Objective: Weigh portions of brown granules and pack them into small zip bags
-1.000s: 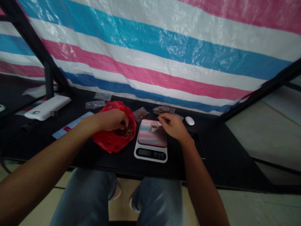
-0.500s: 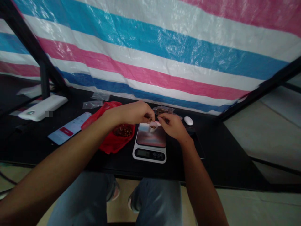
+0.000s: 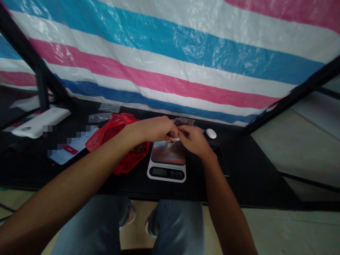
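Observation:
Above the back of a white kitchen scale (image 3: 166, 170) my left hand (image 3: 163, 129) is closed, with small brown pieces showing between its curled fingers. My right hand (image 3: 193, 140) meets it from the right, its thumb and index finger pinched together; what they pinch, if anything, is too small to make out. Just beneath the left fingers a small clear cup (image 3: 169, 144) stands on the scale's metal plate, partly hidden by them. Left of the scale lies an open red plastic bag (image 3: 124, 161) containing small dark brown pieces, partly covered by my left forearm.
Behind my hands lies a clear bag (image 3: 183, 121) of brown pieces. A white mouse (image 3: 211, 133) sits to the right. Leftward are a phone (image 3: 70, 148), a white box-like device (image 3: 42, 122) and clear plastic bags (image 3: 100, 117). Striped sheeting (image 3: 170, 71) hangs behind the black table (image 3: 249, 170).
My left hand has moved slightly down and right over the cup, so the fingertips of both hands now meet. The whole view has shifted a little.

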`<state>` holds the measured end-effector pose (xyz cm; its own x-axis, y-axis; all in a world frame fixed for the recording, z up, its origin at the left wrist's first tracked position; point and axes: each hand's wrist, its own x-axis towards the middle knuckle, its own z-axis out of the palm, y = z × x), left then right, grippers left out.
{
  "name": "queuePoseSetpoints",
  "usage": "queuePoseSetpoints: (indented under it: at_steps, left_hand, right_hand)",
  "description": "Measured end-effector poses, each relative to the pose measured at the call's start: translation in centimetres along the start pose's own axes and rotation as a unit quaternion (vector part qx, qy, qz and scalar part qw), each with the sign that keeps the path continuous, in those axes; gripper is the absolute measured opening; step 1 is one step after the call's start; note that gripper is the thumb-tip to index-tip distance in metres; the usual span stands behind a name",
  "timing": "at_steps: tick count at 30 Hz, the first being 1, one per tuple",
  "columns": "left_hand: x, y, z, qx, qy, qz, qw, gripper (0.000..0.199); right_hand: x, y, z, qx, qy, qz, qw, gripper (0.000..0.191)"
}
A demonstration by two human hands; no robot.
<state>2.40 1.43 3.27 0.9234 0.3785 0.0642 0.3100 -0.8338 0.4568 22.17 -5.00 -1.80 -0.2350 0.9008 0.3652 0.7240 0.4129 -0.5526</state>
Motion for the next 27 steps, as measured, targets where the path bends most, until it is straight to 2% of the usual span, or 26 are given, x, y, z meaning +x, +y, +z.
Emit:
queuePoseSetpoints:
  at_steps: [3,10,17,27]
  left_hand:
    - [0.0,0.2,-0.2,0.011,-0.023,0.002,1.0,0.02]
    - [-0.1,0.2,0.0,-0.054,-0.006,0.009,0.999,0.025]
    - [0.1,-0.3,0.3,-0.087,-0.018,0.005,0.996,0.023]
    - [0.1,-0.5,0.9,-0.087,0.029,-0.005,0.996,0.02]
  right_hand:
    - [0.0,0.0,0.0,0.0,0.001,-0.002,1.0,0.022]
    - [0.0,0.0,-0.1,0.003,0.003,-0.006,1.0,0.022]
    - [0.0,0.1,0.0,0.014,-0.001,0.002,1.0,0.023]
    - [-0.1,0.1,-0.1,-0.01,0.008,-0.008,1.0,0.017]
